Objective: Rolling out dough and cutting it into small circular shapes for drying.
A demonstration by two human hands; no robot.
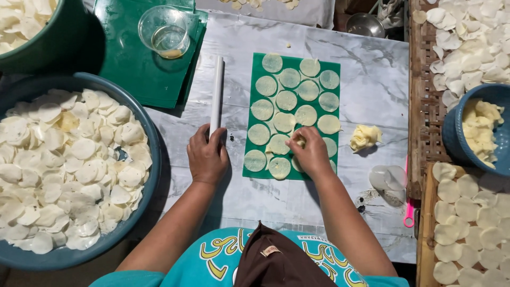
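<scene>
Green plastic mat (336, 69) nearly full of thin pale dough discs (287, 100): right hand (309, 153) pinches one down, best pressed flat without overlap, left hand (207, 158) gripping the white rolling rod (216, 95).

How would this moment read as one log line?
left hand: grips white roller | right hand: pressing dough disc on green mat | dough lump beside mat

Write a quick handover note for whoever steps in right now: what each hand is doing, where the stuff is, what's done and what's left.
Left hand: gripping the near end of the white roller, which lies on the table beside the mat.
Right hand: pinching a bit of dough over the green mat.
Done: mat nearly covered with flat discs.
Left: dough lump right of the mat not yet used.
Big basin of discs at left.
</scene>
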